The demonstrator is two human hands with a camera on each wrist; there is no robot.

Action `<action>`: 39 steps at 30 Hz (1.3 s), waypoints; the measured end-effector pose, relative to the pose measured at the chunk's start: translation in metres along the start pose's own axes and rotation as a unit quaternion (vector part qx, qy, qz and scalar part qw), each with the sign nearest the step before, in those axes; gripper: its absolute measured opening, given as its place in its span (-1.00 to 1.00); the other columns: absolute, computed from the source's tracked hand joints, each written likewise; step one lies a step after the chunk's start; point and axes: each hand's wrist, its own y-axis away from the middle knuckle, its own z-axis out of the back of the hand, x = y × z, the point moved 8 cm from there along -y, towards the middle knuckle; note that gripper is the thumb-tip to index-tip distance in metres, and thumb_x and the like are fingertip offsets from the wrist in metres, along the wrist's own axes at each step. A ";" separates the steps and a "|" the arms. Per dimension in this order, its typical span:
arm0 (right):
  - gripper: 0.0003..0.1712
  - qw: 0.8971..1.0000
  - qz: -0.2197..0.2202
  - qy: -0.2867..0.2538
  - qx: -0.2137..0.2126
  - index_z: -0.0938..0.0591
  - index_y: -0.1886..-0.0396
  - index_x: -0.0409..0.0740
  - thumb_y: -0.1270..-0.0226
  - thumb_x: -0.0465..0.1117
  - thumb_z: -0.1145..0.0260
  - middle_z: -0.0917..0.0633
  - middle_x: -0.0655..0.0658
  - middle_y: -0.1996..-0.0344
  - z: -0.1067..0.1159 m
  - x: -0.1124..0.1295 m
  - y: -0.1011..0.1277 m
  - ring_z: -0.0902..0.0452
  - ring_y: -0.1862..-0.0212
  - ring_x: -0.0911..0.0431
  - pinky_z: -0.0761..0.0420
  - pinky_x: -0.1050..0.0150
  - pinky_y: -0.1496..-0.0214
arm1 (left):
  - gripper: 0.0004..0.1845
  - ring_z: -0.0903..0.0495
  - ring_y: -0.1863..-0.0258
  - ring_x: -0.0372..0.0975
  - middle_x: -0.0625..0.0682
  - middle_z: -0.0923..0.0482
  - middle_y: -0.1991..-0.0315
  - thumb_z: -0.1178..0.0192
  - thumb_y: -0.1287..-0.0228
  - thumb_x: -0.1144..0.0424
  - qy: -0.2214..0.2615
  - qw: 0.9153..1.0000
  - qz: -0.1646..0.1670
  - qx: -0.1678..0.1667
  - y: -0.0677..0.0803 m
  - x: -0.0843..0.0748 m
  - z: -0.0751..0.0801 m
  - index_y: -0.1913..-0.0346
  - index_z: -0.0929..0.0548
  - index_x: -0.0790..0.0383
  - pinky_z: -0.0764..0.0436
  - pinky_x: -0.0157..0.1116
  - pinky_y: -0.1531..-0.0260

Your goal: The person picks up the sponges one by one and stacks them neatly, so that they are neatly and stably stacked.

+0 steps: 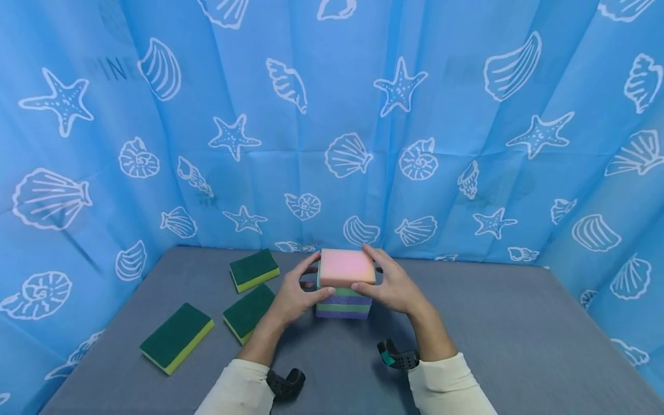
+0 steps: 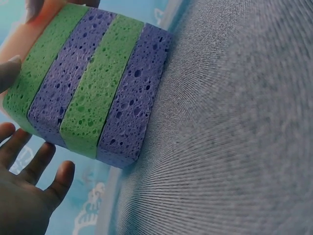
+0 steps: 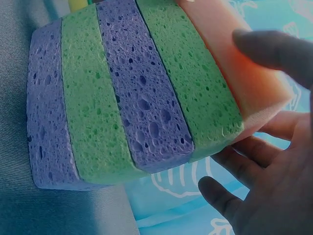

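Observation:
A stack of sponges (image 1: 343,304) stands at the back middle of the grey table (image 1: 493,334), with purple and green layers alternating (image 2: 93,88) (image 3: 122,93). A pink sponge (image 1: 346,267) lies on top. My left hand (image 1: 309,272) pinches the pink sponge's left end between thumb and forefinger; its other fingers (image 2: 46,166) spread free of the stack. From the other side my right hand (image 1: 369,270) holds the right end, thumb (image 3: 274,49) at the front edge and fingers (image 3: 244,152) behind.
Three dark green scouring sponges with yellow undersides lie to the left: one (image 1: 254,269) at the back, one (image 1: 249,311) beside my left forearm, one (image 1: 176,337) nearer the front left. A blue seashell curtain (image 1: 332,144) walls in the table.

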 end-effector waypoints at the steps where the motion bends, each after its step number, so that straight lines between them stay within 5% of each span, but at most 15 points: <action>1: 0.04 1.000 0.002 0.001 -0.002 -0.18 -0.48 -0.28 -0.13 0.01 -0.48 -0.33 -0.28 -0.33 0.001 0.000 0.000 -0.28 -0.28 -0.19 -0.33 -0.25 -0.18 | -0.22 -0.29 -0.23 0.18 0.29 -0.23 -0.36 -0.32 -0.19 0.42 -0.001 1.000 0.000 0.001 0.000 0.000 0.000 -0.44 -0.21 0.40 -0.39 0.17 -0.05; 21: -0.12 0.999 0.039 -0.016 -0.024 -0.25 -0.43 -0.32 -0.23 -0.09 -0.43 -0.40 -0.30 -0.28 0.007 -0.001 0.001 -0.33 -0.27 -0.15 -0.37 -0.18 -0.19 | -0.23 -0.32 -0.20 0.18 0.30 -0.26 -0.34 -0.33 -0.18 0.43 -0.003 1.000 0.006 -0.007 0.000 0.001 0.001 -0.43 -0.24 0.39 -0.40 0.18 -0.05; 26: -0.15 0.999 0.035 -0.014 -0.028 -0.30 -0.42 -0.31 -0.23 -0.07 -0.42 -0.42 -0.28 -0.27 0.008 -0.003 0.001 -0.34 -0.26 -0.14 -0.39 -0.16 -0.18 | -0.22 -0.32 -0.22 0.15 0.21 -0.25 -0.37 -0.34 -0.19 0.35 0.000 1.000 -0.002 -0.013 -0.007 0.027 0.002 -0.45 -0.24 0.27 -0.41 0.14 -0.05; 32: -0.17 0.999 0.038 -0.018 -0.030 -0.31 -0.40 -0.32 -0.23 -0.09 -0.42 -0.43 -0.26 -0.26 0.005 -0.006 0.001 -0.33 -0.26 -0.15 -0.38 -0.19 -0.18 | -0.24 -0.36 -0.21 0.06 0.14 -0.30 -0.34 -0.38 -0.18 0.19 -0.058 0.996 -0.025 -0.068 0.005 0.020 0.017 -0.43 -0.31 0.17 -0.44 0.11 -0.02; 39: -0.16 0.999 0.035 -0.014 -0.036 -0.33 -0.40 -0.31 -0.21 -0.06 -0.43 -0.45 -0.25 -0.24 0.006 -0.006 -0.001 -0.35 -0.25 -0.12 -0.39 -0.19 -0.17 | -0.26 -0.37 -0.17 0.03 0.09 -0.31 -0.32 -0.40 -0.16 0.10 -0.148 0.979 -0.005 -0.139 0.034 0.001 0.056 -0.40 -0.36 0.08 -0.46 0.13 0.01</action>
